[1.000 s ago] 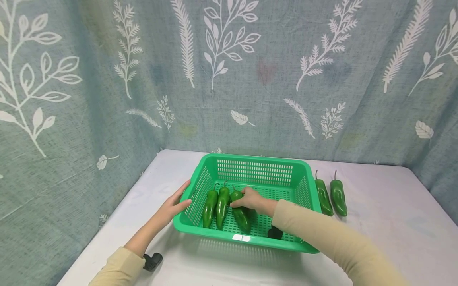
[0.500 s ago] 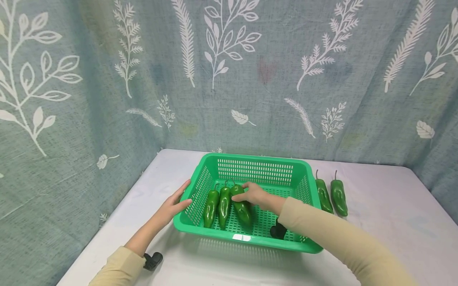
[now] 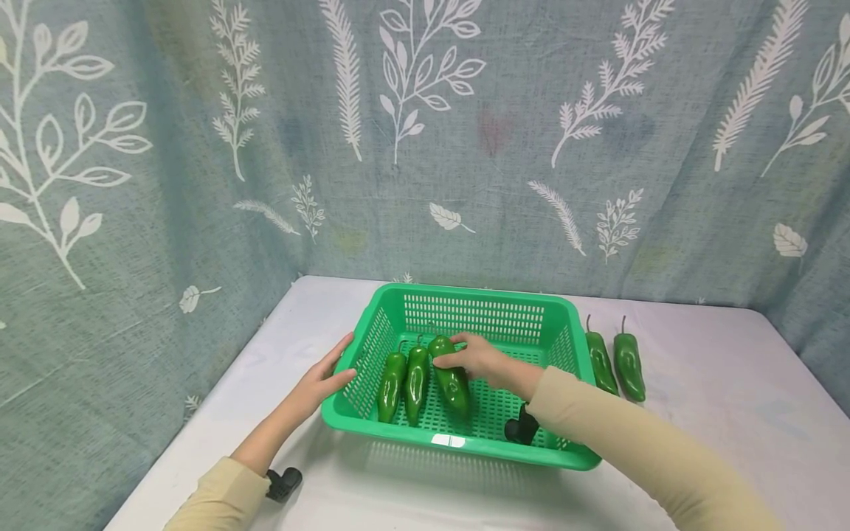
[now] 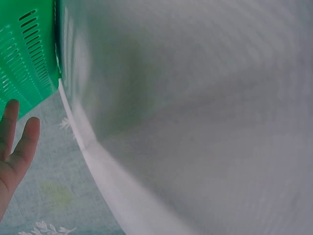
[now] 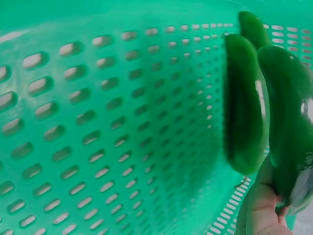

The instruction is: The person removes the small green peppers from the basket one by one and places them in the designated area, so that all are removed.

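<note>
My right hand [image 3: 479, 360] grips a glossy green pepper [image 3: 454, 391] near its stem end, inside a green slotted plastic basket [image 3: 491, 296]. In the right wrist view, the fingers [image 5: 261, 208] curl at one end of that pepper [image 5: 288, 117]. Two more green peppers lie side by side left of it, a left one [image 3: 392, 387] and a middle one [image 3: 416, 385]. At the basket's left rim my left hand [image 3: 325, 380] rests with thumb and fingers spread. In the left wrist view, its straight fingers [image 4: 22, 147] are right at the basket wall [image 4: 36, 54].
Outside the basket's right side, two green peppers [image 3: 600, 365] [image 3: 629, 369] lie on the white table [image 3: 717, 413]. A grey-blue leaf-patterned curtain [image 3: 491, 184] hangs behind and to the left. Black wrist devices show beside the left sleeve [image 3: 222, 494] and the right sleeve [image 3: 598, 420].
My right hand has moved slightly back and to the right with the pepper, shifting it away from the other two. My left hand has stayed at the rim.
</note>
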`<action>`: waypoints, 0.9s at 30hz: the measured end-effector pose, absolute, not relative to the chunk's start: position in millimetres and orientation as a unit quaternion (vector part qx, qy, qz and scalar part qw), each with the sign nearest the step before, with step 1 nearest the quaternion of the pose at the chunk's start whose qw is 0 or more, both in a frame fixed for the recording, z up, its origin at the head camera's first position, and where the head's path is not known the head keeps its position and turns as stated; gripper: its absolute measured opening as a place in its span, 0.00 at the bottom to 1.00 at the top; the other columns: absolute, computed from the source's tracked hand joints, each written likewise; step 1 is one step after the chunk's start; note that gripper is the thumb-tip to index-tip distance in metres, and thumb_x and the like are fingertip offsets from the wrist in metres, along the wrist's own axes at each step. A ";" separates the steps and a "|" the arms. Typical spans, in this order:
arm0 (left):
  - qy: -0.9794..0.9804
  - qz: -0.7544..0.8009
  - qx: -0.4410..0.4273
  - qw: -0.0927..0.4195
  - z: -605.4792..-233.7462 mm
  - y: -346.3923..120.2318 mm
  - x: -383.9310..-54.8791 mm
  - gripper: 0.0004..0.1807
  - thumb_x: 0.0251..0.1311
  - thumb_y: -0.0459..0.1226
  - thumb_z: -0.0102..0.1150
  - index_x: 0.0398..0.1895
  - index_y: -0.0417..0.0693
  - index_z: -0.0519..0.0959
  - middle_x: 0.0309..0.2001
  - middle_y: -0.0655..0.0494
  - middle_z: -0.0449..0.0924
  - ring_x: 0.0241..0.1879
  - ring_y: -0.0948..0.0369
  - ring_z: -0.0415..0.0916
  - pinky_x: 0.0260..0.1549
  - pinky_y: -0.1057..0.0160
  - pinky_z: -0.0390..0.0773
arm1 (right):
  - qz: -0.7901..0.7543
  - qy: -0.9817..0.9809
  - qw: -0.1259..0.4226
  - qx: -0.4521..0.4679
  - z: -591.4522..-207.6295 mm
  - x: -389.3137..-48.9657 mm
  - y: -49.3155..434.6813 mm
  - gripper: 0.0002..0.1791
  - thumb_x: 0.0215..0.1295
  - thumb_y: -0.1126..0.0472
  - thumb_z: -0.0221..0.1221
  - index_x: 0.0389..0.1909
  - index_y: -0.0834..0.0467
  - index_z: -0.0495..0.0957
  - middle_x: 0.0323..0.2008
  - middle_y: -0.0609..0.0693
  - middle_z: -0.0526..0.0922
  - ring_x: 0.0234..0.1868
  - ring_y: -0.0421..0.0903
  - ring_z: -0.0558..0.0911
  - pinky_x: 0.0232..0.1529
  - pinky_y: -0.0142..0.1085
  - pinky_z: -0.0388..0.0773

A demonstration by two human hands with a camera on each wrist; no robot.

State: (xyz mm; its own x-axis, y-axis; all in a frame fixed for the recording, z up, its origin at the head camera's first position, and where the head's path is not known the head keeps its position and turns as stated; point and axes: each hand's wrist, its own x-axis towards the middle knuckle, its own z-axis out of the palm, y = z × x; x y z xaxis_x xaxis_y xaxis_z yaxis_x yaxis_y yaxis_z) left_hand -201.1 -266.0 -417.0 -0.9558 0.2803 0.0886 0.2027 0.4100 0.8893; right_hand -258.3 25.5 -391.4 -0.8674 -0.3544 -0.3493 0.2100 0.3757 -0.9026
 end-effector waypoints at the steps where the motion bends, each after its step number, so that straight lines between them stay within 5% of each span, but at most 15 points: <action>1: 0.839 0.524 0.144 0.037 -417.0 -266.0 -201.1 0.36 0.66 0.41 0.45 0.73 0.51 0.42 0.72 0.44 0.39 0.69 0.42 0.43 0.60 0.39 0.55 | -0.563 0.786 0.252 -0.046 -389.9 -258.5 26.5 0.38 0.54 0.58 0.65 0.64 0.60 0.60 0.57 0.62 0.68 0.50 0.56 0.76 0.47 0.46 0.76; 19: 0.842 0.517 0.149 0.038 -415.4 -264.5 -201.3 0.36 0.66 0.40 0.44 0.73 0.46 0.42 0.72 0.42 0.39 0.69 0.41 0.42 0.60 0.38 0.54 | -0.635 0.729 0.250 -0.055 -363.7 -258.0 43.5 0.37 0.59 0.61 0.61 0.67 0.57 0.57 0.65 0.58 0.61 0.58 0.55 0.72 0.59 0.48 0.67; 27: 0.844 0.515 0.146 0.038 -415.6 -264.7 -201.5 0.36 0.66 0.41 0.44 0.73 0.48 0.42 0.72 0.42 0.39 0.69 0.41 0.42 0.60 0.38 0.54 | -0.661 0.704 0.252 -0.067 -356.0 -258.8 49.6 0.37 0.61 0.63 0.58 0.68 0.60 0.53 0.61 0.62 0.64 0.49 0.49 0.78 0.55 0.44 0.71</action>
